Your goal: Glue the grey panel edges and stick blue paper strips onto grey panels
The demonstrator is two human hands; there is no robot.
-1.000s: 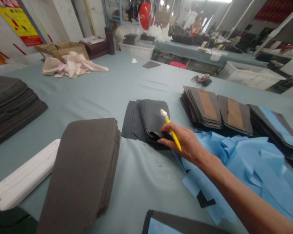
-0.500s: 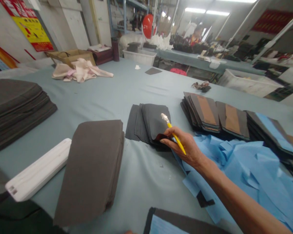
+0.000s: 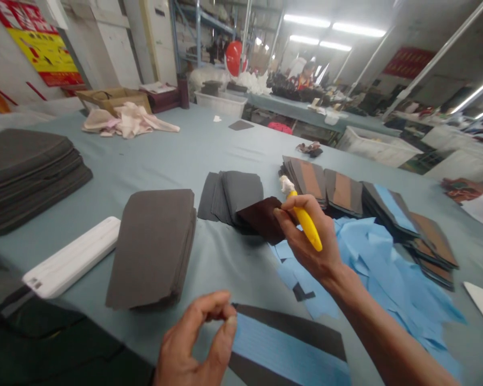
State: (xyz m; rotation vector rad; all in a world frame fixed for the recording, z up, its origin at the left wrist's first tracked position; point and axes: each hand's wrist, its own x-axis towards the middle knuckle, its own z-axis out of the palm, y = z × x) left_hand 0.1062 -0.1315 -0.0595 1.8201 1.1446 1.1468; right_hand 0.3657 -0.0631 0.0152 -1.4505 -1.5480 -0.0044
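My right hand [image 3: 311, 233] pinches the corner of a dark brown piece [image 3: 263, 217], which is tilted up off a small dark stack [image 3: 241, 190]. The same hand holds a yellow brush [image 3: 307, 222] with a whitish tip pointing up and left. At the bottom centre, my left hand [image 3: 201, 340] has thumb and index finger closed at the left edge of a dark panel [image 3: 325, 340] with a blue strip [image 3: 277, 348] on it. A larger stack of dark panels [image 3: 150, 244] lies left of centre.
A white long case [image 3: 74, 257] and a tall dark stack [image 3: 28, 177] are on the left. Blue sheets [image 3: 378, 257] lie crumpled on the right, below striped stacks [image 3: 343, 190]. Pinkish cloth [image 3: 131, 120] lies at the back. A person [image 3: 305, 78] is far off.
My right hand has lifted the dark brown piece from the small stack. My left hand has come into view at the blue-striped panel, and the camera view has shifted.
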